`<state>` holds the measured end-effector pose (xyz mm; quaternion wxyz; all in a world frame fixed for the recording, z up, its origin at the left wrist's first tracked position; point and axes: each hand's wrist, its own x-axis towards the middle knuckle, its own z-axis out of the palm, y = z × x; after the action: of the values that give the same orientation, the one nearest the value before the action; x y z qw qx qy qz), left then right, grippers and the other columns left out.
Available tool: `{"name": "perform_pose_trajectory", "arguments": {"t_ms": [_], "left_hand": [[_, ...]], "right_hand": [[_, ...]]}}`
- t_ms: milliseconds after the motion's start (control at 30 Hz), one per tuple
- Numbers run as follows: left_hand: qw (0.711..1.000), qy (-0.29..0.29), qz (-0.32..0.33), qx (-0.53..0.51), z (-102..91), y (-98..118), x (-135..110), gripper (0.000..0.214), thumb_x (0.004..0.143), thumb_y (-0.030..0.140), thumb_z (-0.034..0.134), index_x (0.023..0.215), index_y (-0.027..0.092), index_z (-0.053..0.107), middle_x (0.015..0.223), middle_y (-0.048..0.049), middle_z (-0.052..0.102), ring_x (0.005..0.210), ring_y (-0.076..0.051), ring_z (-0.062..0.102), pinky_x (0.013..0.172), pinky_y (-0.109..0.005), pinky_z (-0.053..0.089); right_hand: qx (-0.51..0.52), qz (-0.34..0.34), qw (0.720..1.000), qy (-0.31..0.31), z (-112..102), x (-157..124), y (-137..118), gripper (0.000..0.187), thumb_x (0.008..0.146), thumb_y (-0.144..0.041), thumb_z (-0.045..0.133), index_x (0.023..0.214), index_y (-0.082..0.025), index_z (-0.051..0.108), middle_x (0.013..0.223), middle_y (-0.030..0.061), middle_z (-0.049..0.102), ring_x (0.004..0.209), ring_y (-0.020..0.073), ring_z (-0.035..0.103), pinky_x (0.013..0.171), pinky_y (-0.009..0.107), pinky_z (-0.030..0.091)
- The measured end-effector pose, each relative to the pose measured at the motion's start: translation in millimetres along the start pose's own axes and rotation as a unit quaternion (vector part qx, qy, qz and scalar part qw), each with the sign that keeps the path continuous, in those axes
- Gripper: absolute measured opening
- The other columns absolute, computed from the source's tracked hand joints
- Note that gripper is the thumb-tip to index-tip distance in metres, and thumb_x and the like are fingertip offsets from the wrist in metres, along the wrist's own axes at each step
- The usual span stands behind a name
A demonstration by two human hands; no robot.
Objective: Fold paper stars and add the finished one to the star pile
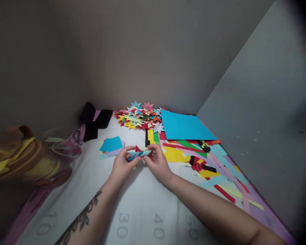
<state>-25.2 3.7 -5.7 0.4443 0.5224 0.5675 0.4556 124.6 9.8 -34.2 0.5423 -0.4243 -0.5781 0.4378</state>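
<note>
A folded paper star [139, 154] in blue, red and pale tones is held between both hands, over the middle of the white cloth. My left hand [123, 160] pinches its left side with thumb and forefinger. On the other side, my right hand [158, 161] is closed on its right points, fingers curled. Parts of the star are hidden behind the fingertips. Just left of my left hand lies a small stack of paper squares [111, 144], blue on top with lilac and pale sheets below. Beyond the hands rises a heap of many-coloured folded stars [139, 117].
Blue sheets [186, 126] lie at the back right, with a yellow-black cutter [204, 145] by their front edge. Paper strips and scraps [219, 173] spread along the right. A dark phone-like object [104, 119] and a blurred clear container [40, 163] stand left. Walls close the back and right.
</note>
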Motion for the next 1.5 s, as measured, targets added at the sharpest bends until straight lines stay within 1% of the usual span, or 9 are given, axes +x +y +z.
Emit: {"name": "perform_pose_trajectory", "arguments": {"t_ms": [100, 200, 367, 533, 767, 933, 1067, 1333, 1500], "left_hand": [[0.998, 0.059, 0.026, 0.025, -2.9, -3.9, 3.7, 0.039, 0.068, 0.031, 0.069, 0.103, 0.018, 0.058, 0.054, 0.0100, 0.038, 0.047, -0.007, 0.039, 0.045, -0.018, 0.030], [0.994, 0.079, 0.051, 0.054, -1.7, -8.2, 5.8, 0.034, 0.070, 0.029, 0.067, 0.101, 0.019, 0.058, 0.057, 0.0081, 0.044, 0.051, -0.009, 0.043, 0.049, -0.019, 0.034], [0.994, 0.062, 0.065, 0.060, 4.9, -11.7, 7.2, 0.032, 0.072, 0.029, 0.065, 0.102, 0.019, 0.057, 0.074, 0.0014, 0.061, 0.062, -0.012, 0.054, 0.057, -0.022, 0.043], [0.996, 0.051, 0.065, 0.045, 5.4, -9.2, 5.2, 0.031, 0.072, 0.028, 0.066, 0.100, 0.020, 0.056, 0.088, -0.0017, 0.066, 0.071, -0.014, 0.062, 0.063, -0.024, 0.048], [0.993, 0.057, 0.073, 0.072, 6.7, -3.1, 3.0, 0.027, 0.073, 0.027, 0.066, 0.097, 0.020, 0.057, 0.090, -0.0016, 0.067, 0.075, -0.015, 0.065, 0.067, -0.026, 0.051], [0.992, 0.056, 0.074, 0.088, 7.9, -5.3, 3.5, 0.028, 0.073, 0.027, 0.065, 0.099, 0.020, 0.058, 0.089, -0.0021, 0.069, 0.075, -0.015, 0.064, 0.068, -0.026, 0.051], [0.991, 0.060, 0.061, 0.103, 8.2, -6.9, 3.5, 0.030, 0.073, 0.027, 0.065, 0.101, 0.020, 0.057, 0.086, -0.0012, 0.069, 0.068, -0.013, 0.062, 0.061, -0.024, 0.049], [0.986, 0.059, 0.083, 0.135, 8.5, -6.4, 1.6, 0.027, 0.073, 0.028, 0.064, 0.098, 0.020, 0.058, 0.090, -0.0013, 0.070, 0.074, -0.014, 0.064, 0.069, -0.025, 0.050], [0.984, 0.057, 0.093, 0.144, 8.6, -7.7, 0.1, 0.026, 0.073, 0.026, 0.063, 0.099, 0.021, 0.059, 0.088, -0.0004, 0.070, 0.074, -0.014, 0.066, 0.068, -0.024, 0.051]], "right_hand": [[-0.072, -0.086, 0.994, -0.003, 2.5, 11.2, -2.5, 0.026, 0.078, -0.017, 0.060, 0.100, -0.023, 0.050, 0.102, 0.0044, 0.054, 0.086, 0.0158, 0.055, 0.073, 0.030, 0.047], [-0.102, -0.125, 0.986, -0.044, 2.2, 15.8, -5.6, 0.021, 0.080, -0.014, 0.057, 0.099, -0.023, 0.054, 0.103, 0.0057, 0.054, 0.097, 0.0182, 0.054, 0.075, 0.030, 0.047], [-0.077, -0.102, 0.991, -0.035, -3.8, 14.7, -5.4, 0.017, 0.081, -0.014, 0.057, 0.095, -0.024, 0.055, 0.103, 0.0053, 0.054, 0.100, 0.0183, 0.054, 0.078, 0.030, 0.048], [-0.069, -0.090, 0.992, -0.057, -10.0, 14.6, -6.8, 0.014, 0.080, -0.015, 0.060, 0.092, -0.024, 0.058, 0.107, 0.0058, 0.054, 0.105, 0.0194, 0.054, 0.083, 0.032, 0.048], [-0.091, -0.096, 0.988, -0.076, -13.9, 17.8, -9.8, 0.013, 0.081, -0.018, 0.061, 0.090, -0.025, 0.066, 0.111, 0.0066, 0.055, 0.113, 0.0208, 0.052, 0.095, 0.037, 0.044], [-0.100, -0.114, 0.987, -0.049, -13.8, 17.4, -9.1, 0.013, 0.080, -0.017, 0.062, 0.084, -0.026, 0.069, 0.110, 0.0060, 0.056, 0.101, 0.0193, 0.057, 0.087, 0.036, 0.049], [-0.109, -0.140, 0.983, -0.041, -13.9, 16.6, -8.3, 0.016, 0.080, -0.017, 0.062, 0.087, -0.028, 0.071, 0.114, 0.0056, 0.056, 0.100, 0.0195, 0.057, 0.084, 0.036, 0.050], [-0.127, -0.096, 0.986, -0.053, -12.9, 17.8, -8.9, 0.007, 0.081, -0.017, 0.060, 0.079, -0.022, 0.065, 0.107, 0.0068, 0.055, 0.106, 0.0201, 0.055, 0.091, 0.036, 0.046], [-0.120, -0.074, 0.988, -0.059, -12.6, 17.0, -10.2, 0.012, 0.084, -0.021, 0.054, 0.074, -0.021, 0.061, 0.104, 0.0068, 0.054, 0.102, 0.0196, 0.055, 0.082, 0.031, 0.048]]}}
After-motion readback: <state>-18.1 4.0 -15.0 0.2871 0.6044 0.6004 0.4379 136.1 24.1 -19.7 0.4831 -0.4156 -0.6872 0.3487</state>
